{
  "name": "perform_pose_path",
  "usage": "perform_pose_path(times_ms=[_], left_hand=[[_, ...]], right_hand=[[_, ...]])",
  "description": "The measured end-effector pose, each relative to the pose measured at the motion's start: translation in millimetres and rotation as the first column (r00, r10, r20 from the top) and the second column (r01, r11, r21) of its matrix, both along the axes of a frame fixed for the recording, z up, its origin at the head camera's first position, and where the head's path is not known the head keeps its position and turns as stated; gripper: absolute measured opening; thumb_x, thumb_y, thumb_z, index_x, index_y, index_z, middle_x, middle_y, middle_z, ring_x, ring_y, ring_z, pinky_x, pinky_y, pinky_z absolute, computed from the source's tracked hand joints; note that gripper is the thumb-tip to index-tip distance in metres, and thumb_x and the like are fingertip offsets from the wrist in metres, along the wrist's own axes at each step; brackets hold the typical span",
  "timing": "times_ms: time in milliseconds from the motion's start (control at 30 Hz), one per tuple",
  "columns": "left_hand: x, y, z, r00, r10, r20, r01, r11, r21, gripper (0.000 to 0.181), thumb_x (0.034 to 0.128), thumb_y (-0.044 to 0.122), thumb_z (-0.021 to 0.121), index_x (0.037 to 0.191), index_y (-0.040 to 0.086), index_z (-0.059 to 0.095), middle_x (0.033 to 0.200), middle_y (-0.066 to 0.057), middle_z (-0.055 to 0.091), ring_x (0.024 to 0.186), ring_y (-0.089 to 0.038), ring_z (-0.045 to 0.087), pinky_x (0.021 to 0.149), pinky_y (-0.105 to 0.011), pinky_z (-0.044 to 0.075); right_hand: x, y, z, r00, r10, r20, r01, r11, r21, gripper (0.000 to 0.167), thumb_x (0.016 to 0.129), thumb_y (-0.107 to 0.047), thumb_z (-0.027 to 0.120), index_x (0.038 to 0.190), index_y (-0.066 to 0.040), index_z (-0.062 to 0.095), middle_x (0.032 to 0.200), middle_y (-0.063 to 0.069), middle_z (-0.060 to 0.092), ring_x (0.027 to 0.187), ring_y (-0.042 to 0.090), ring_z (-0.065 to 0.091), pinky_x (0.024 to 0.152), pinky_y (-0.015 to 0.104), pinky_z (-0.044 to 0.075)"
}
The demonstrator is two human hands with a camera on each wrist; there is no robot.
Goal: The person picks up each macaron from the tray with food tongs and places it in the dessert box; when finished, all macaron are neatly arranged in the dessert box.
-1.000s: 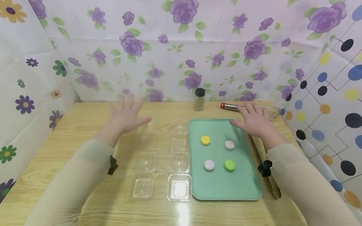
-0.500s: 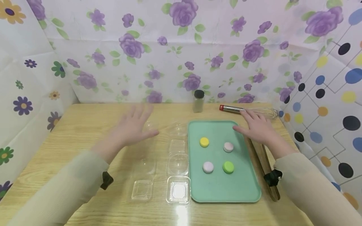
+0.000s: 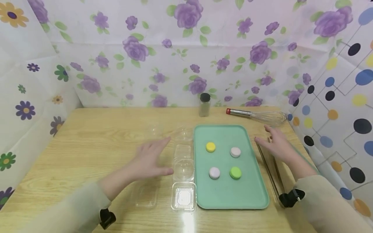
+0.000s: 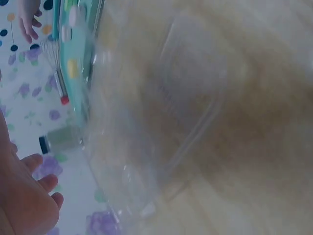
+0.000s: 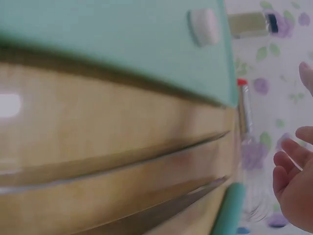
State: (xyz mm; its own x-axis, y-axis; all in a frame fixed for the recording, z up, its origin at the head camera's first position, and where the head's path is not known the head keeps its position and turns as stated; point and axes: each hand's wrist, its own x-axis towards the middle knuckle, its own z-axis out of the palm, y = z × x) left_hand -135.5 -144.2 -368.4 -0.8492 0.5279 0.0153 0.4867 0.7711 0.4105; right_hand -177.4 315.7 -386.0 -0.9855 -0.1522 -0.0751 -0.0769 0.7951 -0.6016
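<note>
Seen from above, both my hands hang over a wood-grain table (image 3: 96, 142), holding nothing. My left hand (image 3: 147, 161), blurred, has its fingers extended and thumb apart, among clear plastic containers (image 3: 184, 196) with domed lids, which lie just left of a green tray (image 3: 222, 197). My right hand (image 3: 276, 145), fingers slightly bent, is near the far ends of metal tongs (image 5: 166, 210) lying right of the tray; I cannot tell whether it touches them. Four round macarons (image 3: 235, 172) sit on the tray: yellow, green and two pale.
</note>
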Motion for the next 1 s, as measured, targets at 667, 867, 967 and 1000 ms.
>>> perform_pose_path(times_ms=[667, 867, 967, 1000], left_hand=[[46.7, 19.1, -31.2, 0.981, -0.144, 0.129, 0.146, 0.989, -0.004, 0.104, 0.0568, 0.061, 0.078, 0.141, 0.016, 0.038, 0.141, -0.005, 0.040, 0.125, -0.032, 0.035, 0.101, -0.058, 0.024], [51.6, 21.5, -36.3, 0.982, -0.171, 0.085, 0.174, 0.984, -0.029, 0.099, 0.0575, 0.061, 0.078, 0.139, 0.018, 0.041, 0.139, -0.002, 0.042, 0.118, -0.025, 0.037, 0.095, -0.050, 0.029], [53.2, 22.1, -36.2, 0.982, -0.177, 0.072, 0.180, 0.983, -0.035, 0.099, 0.0579, 0.061, 0.078, 0.139, 0.017, 0.041, 0.138, 0.000, 0.042, 0.116, -0.023, 0.038, 0.091, -0.045, 0.030], [53.5, 22.3, -36.0, 0.982, -0.178, 0.068, 0.181, 0.983, -0.034, 0.099, 0.0581, 0.060, 0.078, 0.139, 0.017, 0.041, 0.138, -0.001, 0.042, 0.116, -0.023, 0.038, 0.091, -0.044, 0.030]], right_hand=[[14.4, 23, -54.9, 0.996, -0.087, 0.002, 0.086, 0.995, 0.041, 0.090, 0.088, -0.049, 0.058, 0.139, 0.016, 0.023, 0.134, 0.043, 0.025, 0.120, 0.056, 0.030, 0.090, 0.065, 0.036], [13.7, 25, -66.1, 0.993, -0.103, -0.050, 0.107, 0.991, 0.085, 0.088, 0.084, -0.048, 0.063, 0.136, 0.015, 0.030, 0.126, 0.041, 0.037, 0.116, 0.053, 0.036, 0.089, 0.063, 0.037], [14.4, 25, -68.4, 0.991, -0.124, -0.047, 0.128, 0.988, 0.086, 0.086, 0.086, -0.044, 0.063, 0.137, 0.016, 0.028, 0.127, 0.041, 0.036, 0.116, 0.053, 0.036, 0.089, 0.063, 0.037], [14.5, 25, -68.8, 0.991, -0.129, -0.045, 0.132, 0.988, 0.082, 0.085, 0.087, -0.041, 0.062, 0.137, 0.017, 0.027, 0.127, 0.041, 0.036, 0.116, 0.053, 0.037, 0.089, 0.063, 0.037]])
